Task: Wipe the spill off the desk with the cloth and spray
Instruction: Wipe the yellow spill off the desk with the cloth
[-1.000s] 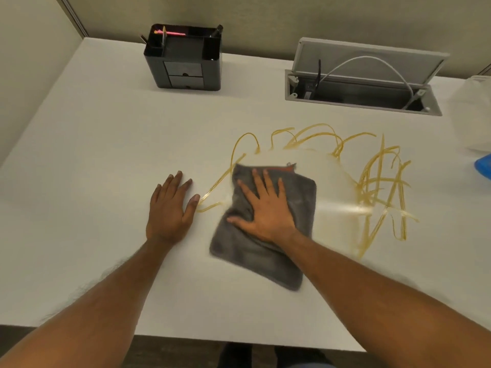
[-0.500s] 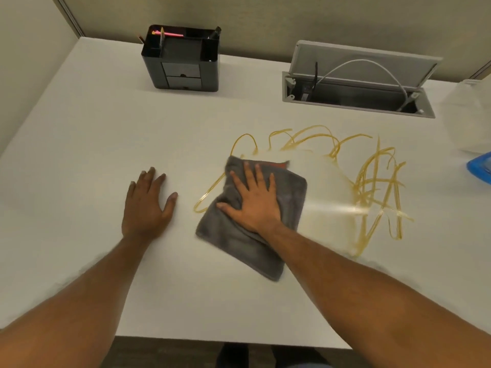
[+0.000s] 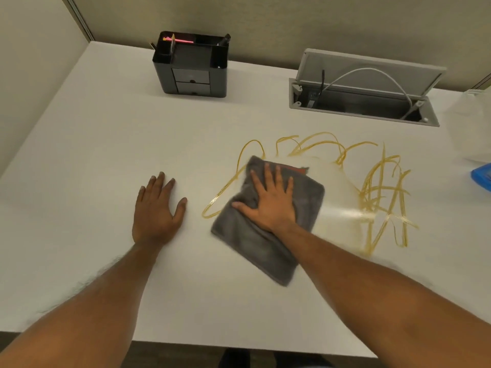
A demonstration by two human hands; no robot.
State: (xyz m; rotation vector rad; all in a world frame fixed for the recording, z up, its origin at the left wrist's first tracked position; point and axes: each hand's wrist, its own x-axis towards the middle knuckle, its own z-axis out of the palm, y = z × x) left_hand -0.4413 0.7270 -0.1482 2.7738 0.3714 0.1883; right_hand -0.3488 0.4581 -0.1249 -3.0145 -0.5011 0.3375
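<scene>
A grey cloth (image 3: pixel 255 243) lies flat on the white desk (image 3: pixel 93 144), covering the left part of a yellow squiggly spill (image 3: pixel 382 192). My right hand (image 3: pixel 271 200) presses palm-down on the cloth with fingers spread. Thin yellow lines still show to the cloth's left, behind it and in a dense tangle at its right. A smeared, wet-looking patch lies between the cloth and that tangle. My left hand (image 3: pixel 156 208) rests flat on the bare desk, left of the cloth and apart from it. No spray bottle can be made out for certain.
A black desk organiser (image 3: pixel 191 67) with pens stands at the back. An open grey cable hatch (image 3: pixel 364 96) with a white cable is sunk into the desk at back right. A translucent plastic item (image 3: pixel 470 123) and a blue object (image 3: pixel 482 176) sit at the right edge.
My right hand slid the cloth to the left over the spill's left lines, then slightly back right. My left hand shifted left along the desk and stays flat.
</scene>
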